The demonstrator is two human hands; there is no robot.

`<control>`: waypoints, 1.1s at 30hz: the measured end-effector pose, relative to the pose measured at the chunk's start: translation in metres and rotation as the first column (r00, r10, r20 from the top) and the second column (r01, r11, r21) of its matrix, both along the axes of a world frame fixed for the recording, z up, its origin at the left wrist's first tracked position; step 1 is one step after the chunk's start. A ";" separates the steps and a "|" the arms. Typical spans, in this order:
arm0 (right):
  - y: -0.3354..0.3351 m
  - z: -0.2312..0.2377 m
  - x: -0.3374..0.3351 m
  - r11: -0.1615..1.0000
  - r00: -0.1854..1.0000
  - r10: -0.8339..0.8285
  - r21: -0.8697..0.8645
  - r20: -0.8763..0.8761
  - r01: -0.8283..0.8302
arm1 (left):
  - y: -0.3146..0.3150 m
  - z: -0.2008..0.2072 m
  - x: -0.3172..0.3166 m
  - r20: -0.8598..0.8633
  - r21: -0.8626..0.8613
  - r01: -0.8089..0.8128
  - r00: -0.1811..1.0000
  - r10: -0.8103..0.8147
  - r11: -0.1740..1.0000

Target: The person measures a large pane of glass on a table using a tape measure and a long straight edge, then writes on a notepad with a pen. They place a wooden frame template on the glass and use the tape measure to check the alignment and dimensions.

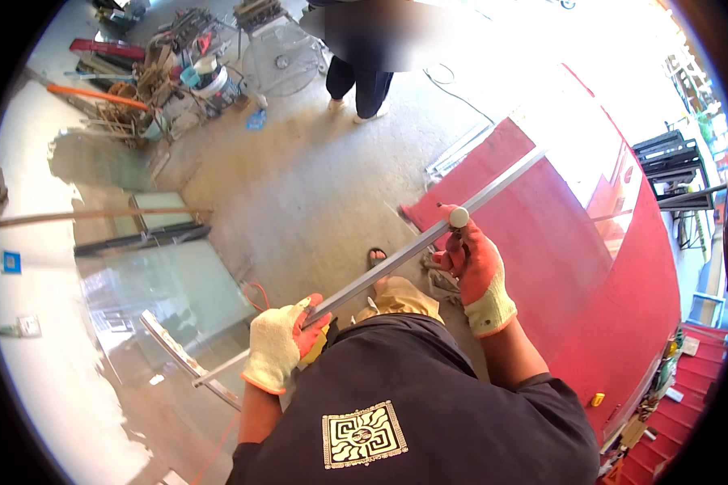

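Note:
A long silver metal bar (396, 258) slants across in front of me, from low on the left up to the far right. My left hand (281, 339), in a cream glove with an orange-red palm, is closed around it near its lower part. At the bar's upper stretch is my right hand (477, 271), gloved alike, with fingers curled in. A small round cream-coloured knob or cap (459, 217) shows by its thumb and fingertips, against the bar. What the knob belongs to is hidden. The red-topped table (558, 299) lies beneath and right of my right hand.
Glass panes (170, 283) lean at the left, by a pale strip (174, 347). Another person (360, 81) stands ahead, near a large fan (283, 61) and a heap of tools and buckets (210, 81). Black racks (673, 170) stand right; a cable (461, 95) lies on the floor.

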State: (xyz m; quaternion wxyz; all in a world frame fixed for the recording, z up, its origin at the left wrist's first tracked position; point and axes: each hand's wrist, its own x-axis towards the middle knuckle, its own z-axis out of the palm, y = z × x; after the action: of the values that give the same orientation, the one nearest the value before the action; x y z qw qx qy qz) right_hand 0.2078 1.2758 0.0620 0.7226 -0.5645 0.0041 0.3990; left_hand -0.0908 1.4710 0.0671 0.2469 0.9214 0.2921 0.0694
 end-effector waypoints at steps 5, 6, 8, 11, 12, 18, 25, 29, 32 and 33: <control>0.081 0.006 0.037 0.999 1.000 0.009 0.044 -0.018 -0.008 | 0.066 0.006 0.033 0.056 0.057 -0.033 0.998 0.030 0.998; 0.094 0.009 0.043 0.999 0.999 -0.008 0.036 -0.050 0.010 | 0.077 0.009 0.038 0.074 0.037 -0.050 0.996 0.047 0.998; 0.121 0.015 0.059 0.998 0.996 -0.028 0.062 -0.084 0.033 | 0.100 0.013 0.053 0.055 0.055 -0.051 0.997 0.048 0.997; 0.146 0.023 0.076 0.987 0.985 -0.064 0.132 -0.162 0.086 | 0.140 0.014 0.083 0.057 0.026 -0.036 0.998 0.035 0.999; 0.154 0.024 0.080 0.984 0.980 -0.091 0.137 -0.177 0.116 | 0.153 0.014 0.092 0.072 0.028 -0.016 0.997 0.014 0.999; 0.217 0.018 0.105 0.954 0.944 -0.269 0.080 -0.191 0.288 | 0.260 0.005 0.156 0.065 0.027 0.146 0.987 -0.147 0.989; 0.291 0.030 0.116 0.848 0.841 -0.501 0.078 -0.202 0.524 | 0.392 0.011 0.227 0.170 -0.003 0.410 0.899 -0.403 0.912; 0.320 0.049 0.119 0.775 0.775 -0.595 0.104 -0.214 0.623 | 0.454 0.007 0.277 0.171 0.031 0.564 0.810 -0.560 0.825; 0.321 0.060 0.123 0.698 0.703 -0.671 0.119 -0.234 0.706 | 0.466 -0.007 0.319 0.328 -0.031 0.618 0.749 -0.576 0.785; 0.319 0.059 0.126 0.706 0.732 -0.645 0.195 -0.219 0.681 | 0.469 -0.011 0.335 0.310 -0.069 0.628 0.752 -0.581 0.775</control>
State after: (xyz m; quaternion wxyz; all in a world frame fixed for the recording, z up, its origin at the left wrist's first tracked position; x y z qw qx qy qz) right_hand 0.3335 1.5949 0.1214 0.8835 -0.3962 0.2030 0.1461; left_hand 0.2439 1.9400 0.0561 0.3705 0.9232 -0.0544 0.0860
